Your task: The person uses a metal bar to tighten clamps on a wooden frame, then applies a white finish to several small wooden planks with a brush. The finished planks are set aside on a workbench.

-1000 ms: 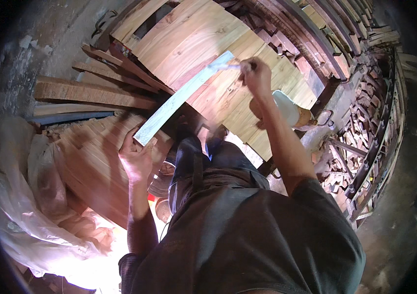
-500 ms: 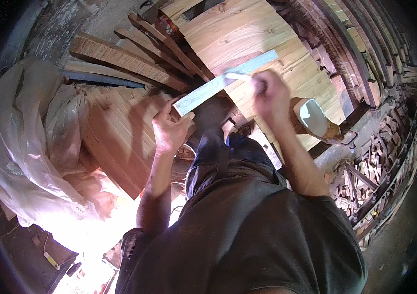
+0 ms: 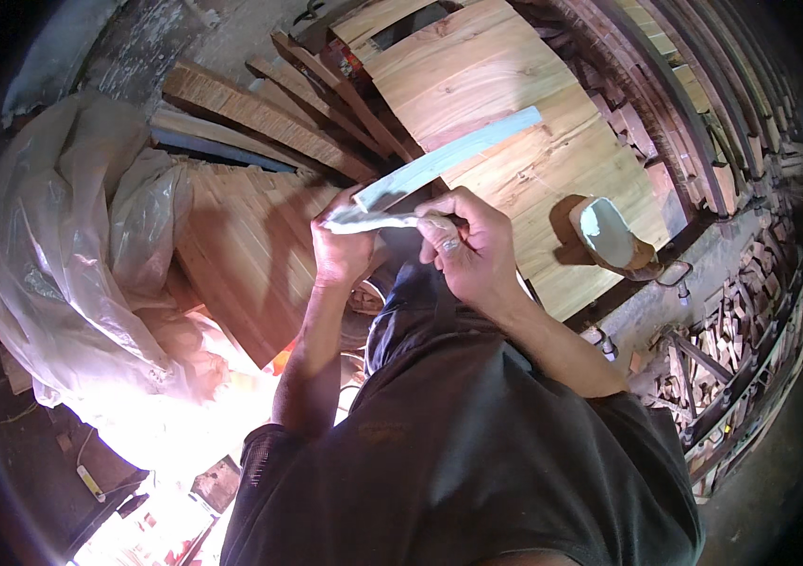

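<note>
My left hand [image 3: 341, 247] grips the near end of a narrow wooden strip [image 3: 463, 156], whose upper face is coated in something white like glue. The strip slants up to the right, its far end above the pale jointed panel. In my right hand [image 3: 470, 243] is a thin, white-smeared spreading tool [image 3: 380, 223], pinched between thumb and fingers. Its far end lies against the strip's near end, by my left hand; whether it is a brush or a stick I cannot make out. White smears mark my right thumb. A tub [image 3: 609, 236] with white-coated insides stands on the panel, right of my right hand.
The pale jointed wood panel [image 3: 477, 57] lies ahead. Stacked reddish boards [image 3: 241, 245] are at left, beside crumpled clear plastic sheeting [image 3: 71, 255]. Long planks [image 3: 264, 118] lean behind. Offcuts [image 3: 731, 316] fill a metal rack at right, near metal clamp bars [image 3: 675, 104].
My right hand has moved left and toward me, bringing the spreading tool from the strip's middle to its near end. My left hand keeps hold of the strip.
</note>
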Available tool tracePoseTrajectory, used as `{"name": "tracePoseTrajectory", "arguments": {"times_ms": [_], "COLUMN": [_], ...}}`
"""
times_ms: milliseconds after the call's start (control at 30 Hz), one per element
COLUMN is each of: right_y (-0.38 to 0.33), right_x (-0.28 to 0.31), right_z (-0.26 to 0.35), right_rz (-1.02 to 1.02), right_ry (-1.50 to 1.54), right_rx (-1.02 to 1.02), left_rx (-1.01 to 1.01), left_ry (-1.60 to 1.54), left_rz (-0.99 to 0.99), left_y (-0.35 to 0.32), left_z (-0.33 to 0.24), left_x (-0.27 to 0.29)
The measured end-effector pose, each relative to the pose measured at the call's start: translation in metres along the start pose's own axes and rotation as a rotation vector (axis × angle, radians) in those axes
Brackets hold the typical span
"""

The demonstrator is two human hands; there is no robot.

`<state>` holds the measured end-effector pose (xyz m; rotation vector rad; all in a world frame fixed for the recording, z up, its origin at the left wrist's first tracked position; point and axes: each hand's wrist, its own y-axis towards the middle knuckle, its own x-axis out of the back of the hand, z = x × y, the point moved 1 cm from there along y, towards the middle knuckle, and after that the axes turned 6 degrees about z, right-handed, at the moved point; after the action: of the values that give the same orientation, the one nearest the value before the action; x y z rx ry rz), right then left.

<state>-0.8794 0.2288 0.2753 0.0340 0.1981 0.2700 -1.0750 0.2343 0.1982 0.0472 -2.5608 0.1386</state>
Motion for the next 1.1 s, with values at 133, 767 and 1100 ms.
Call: {"name": "tracePoseTrajectory", "arguments": {"times_ms": [133, 767, 1100], "right_y": [0.009, 0.062, 0.093], "right_x": [0.033, 0.231, 0.202], "right_z": [-0.01, -0.126, -0.107], "right_rz": [-0.108, -0.939, -0.989], "right_ry": [0.132, -0.244, -0.265], "right_rx": [-0.268, -0.345, -0.418], "left_rx": [0.201, 0.382, 0.581], "left_ry": [0.014, -1.004, -1.269], "left_rz": [-0.027, -0.034, -0.021], "left_y": [-0.007, 0.153, 0.385], "left_z": [-0.019, 0.068, 0.104], "left_x": [0.0, 0.027, -0.047]}}
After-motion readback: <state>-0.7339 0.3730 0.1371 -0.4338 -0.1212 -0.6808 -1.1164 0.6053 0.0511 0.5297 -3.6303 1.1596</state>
